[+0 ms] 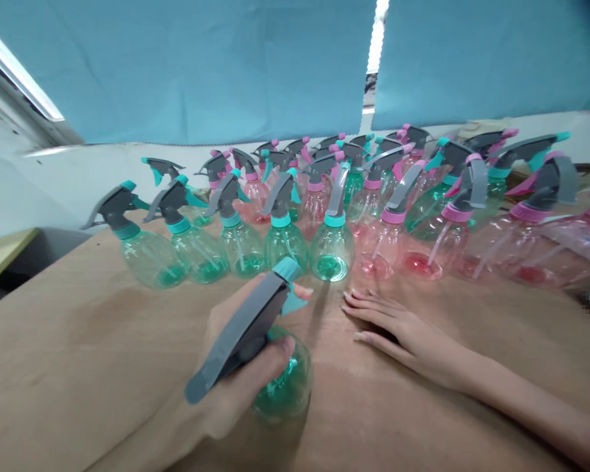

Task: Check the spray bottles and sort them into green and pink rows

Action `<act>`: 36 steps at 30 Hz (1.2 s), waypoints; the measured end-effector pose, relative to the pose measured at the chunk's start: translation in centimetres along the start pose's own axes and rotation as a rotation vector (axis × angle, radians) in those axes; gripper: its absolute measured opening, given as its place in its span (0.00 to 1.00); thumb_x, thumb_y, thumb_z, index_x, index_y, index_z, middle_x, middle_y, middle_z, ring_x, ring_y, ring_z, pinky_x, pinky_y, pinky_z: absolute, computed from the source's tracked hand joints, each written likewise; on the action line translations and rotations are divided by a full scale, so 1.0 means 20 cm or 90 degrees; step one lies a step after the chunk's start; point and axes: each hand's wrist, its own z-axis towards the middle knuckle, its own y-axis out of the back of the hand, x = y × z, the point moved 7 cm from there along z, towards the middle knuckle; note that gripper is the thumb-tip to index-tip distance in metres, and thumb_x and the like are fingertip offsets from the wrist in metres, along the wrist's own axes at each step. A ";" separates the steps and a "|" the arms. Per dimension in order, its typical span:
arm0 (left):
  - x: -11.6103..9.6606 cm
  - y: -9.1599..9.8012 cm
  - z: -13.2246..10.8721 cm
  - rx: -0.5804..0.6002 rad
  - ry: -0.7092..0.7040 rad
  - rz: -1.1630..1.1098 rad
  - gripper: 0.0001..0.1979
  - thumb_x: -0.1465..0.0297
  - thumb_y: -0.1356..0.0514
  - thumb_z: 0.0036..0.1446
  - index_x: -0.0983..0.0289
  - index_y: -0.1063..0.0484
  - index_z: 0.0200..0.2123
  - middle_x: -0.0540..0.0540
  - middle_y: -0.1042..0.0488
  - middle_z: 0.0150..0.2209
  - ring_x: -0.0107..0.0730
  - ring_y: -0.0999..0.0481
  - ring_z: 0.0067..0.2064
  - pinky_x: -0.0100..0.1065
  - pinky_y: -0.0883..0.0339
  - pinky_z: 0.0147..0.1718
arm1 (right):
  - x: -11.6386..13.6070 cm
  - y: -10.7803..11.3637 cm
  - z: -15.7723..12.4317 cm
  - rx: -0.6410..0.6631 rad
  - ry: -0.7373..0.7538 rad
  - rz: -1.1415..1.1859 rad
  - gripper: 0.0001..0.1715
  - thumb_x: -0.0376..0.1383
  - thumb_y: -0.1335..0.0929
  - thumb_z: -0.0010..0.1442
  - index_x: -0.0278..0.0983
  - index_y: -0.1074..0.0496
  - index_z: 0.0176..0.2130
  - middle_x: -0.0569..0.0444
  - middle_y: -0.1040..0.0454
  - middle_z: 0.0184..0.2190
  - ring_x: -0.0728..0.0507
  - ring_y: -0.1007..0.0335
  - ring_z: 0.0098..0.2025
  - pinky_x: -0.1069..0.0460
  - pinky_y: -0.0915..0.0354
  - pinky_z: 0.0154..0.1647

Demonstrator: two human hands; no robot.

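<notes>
My left hand (248, 373) is wrapped round the neck of a green spray bottle (290, 387) with a grey head and a teal nozzle and trigger. Its nozzle faces away, towards the rows of bottles. Whether its base touches the table is hard to tell. My right hand (398, 324) lies palm down on the wooden table (383, 413), fingers stretched out and holding nothing. Just beyond its fingertips stand a clear pink spray bottle (378, 252) and a green spray bottle with a teal collar (332, 252).
Several more green spray bottles (243, 246) and pink spray bottles (435, 249) stand in rows across the table's far side. Behind them hangs a blue curtain (216, 72). A yellowish wooden edge (4, 255) shows at the left, and a clear plastic bag (577, 236) at the right.
</notes>
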 end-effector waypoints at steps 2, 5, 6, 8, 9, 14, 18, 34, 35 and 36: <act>0.01 -0.01 0.00 0.000 0.023 -0.019 0.21 0.65 0.37 0.50 0.50 0.26 0.50 0.47 0.18 0.30 0.43 0.18 0.39 0.38 0.23 0.42 | 0.00 0.00 0.00 -0.005 0.000 0.001 0.28 0.49 0.39 0.69 0.42 0.36 0.64 0.52 0.38 0.66 0.38 0.48 0.69 0.37 0.48 0.69; 0.01 -0.05 -0.01 0.012 0.045 -0.087 0.20 0.65 0.41 0.55 0.52 0.27 0.52 0.49 0.18 0.32 0.43 0.18 0.41 0.41 0.22 0.42 | -0.01 0.00 0.00 -0.011 -0.006 0.001 0.28 0.49 0.38 0.69 0.42 0.37 0.64 0.51 0.38 0.66 0.38 0.47 0.69 0.37 0.47 0.68; 0.00 -0.06 -0.01 0.011 0.043 -0.105 0.21 0.65 0.41 0.55 0.52 0.28 0.53 0.49 0.18 0.32 0.43 0.18 0.41 0.41 0.22 0.41 | -0.01 0.00 -0.01 -0.012 -0.008 0.001 0.28 0.49 0.38 0.69 0.42 0.37 0.64 0.51 0.38 0.66 0.38 0.47 0.69 0.37 0.47 0.68; -0.01 -0.07 0.00 0.002 0.040 -0.124 0.21 0.66 0.41 0.55 0.52 0.28 0.53 0.49 0.18 0.31 0.43 0.18 0.40 0.41 0.22 0.41 | -0.01 0.00 -0.01 -0.012 -0.005 0.004 0.28 0.49 0.38 0.69 0.43 0.36 0.64 0.51 0.38 0.66 0.38 0.46 0.68 0.36 0.47 0.68; -0.01 -0.07 0.00 0.002 0.039 -0.127 0.21 0.67 0.41 0.55 0.52 0.28 0.53 0.48 0.18 0.30 0.43 0.18 0.40 0.41 0.22 0.42 | -0.01 0.00 -0.01 -0.012 -0.003 0.006 0.28 0.49 0.38 0.69 0.43 0.36 0.63 0.51 0.38 0.66 0.38 0.46 0.68 0.36 0.47 0.68; -0.04 -0.07 0.01 0.050 0.009 -0.127 0.19 0.69 0.43 0.57 0.51 0.27 0.52 0.47 0.18 0.31 0.41 0.20 0.47 0.42 0.26 0.51 | 0.00 0.00 -0.01 -0.018 -0.002 0.008 0.28 0.49 0.38 0.69 0.43 0.35 0.63 0.51 0.38 0.66 0.37 0.47 0.68 0.36 0.47 0.68; -0.04 -0.08 0.02 0.067 0.001 -0.135 0.20 0.69 0.44 0.57 0.52 0.28 0.53 0.48 0.18 0.31 0.41 0.20 0.49 0.43 0.28 0.53 | 0.01 0.01 -0.01 -0.024 0.012 0.014 0.26 0.48 0.38 0.69 0.44 0.35 0.63 0.51 0.36 0.65 0.37 0.46 0.68 0.36 0.47 0.68; -0.05 -0.07 0.01 0.026 -0.004 -0.145 0.21 0.69 0.44 0.57 0.51 0.29 0.54 0.48 0.17 0.37 0.39 0.19 0.44 0.40 0.25 0.49 | 0.00 0.01 -0.01 -0.024 0.008 0.016 0.27 0.48 0.38 0.69 0.45 0.35 0.63 0.52 0.37 0.66 0.37 0.47 0.69 0.36 0.47 0.68; -0.05 -0.07 0.01 0.023 0.004 -0.139 0.21 0.69 0.43 0.57 0.51 0.29 0.54 0.48 0.17 0.36 0.40 0.19 0.44 0.40 0.25 0.49 | 0.00 0.01 -0.01 -0.023 0.011 0.014 0.27 0.48 0.38 0.69 0.45 0.35 0.63 0.52 0.37 0.66 0.37 0.47 0.69 0.36 0.47 0.68; -0.05 -0.07 0.00 0.020 0.015 -0.135 0.21 0.68 0.43 0.57 0.51 0.29 0.54 0.47 0.17 0.34 0.40 0.18 0.43 0.40 0.25 0.49 | 0.00 0.01 -0.01 -0.022 0.013 0.009 0.27 0.48 0.38 0.69 0.45 0.35 0.63 0.52 0.37 0.66 0.37 0.47 0.69 0.36 0.47 0.68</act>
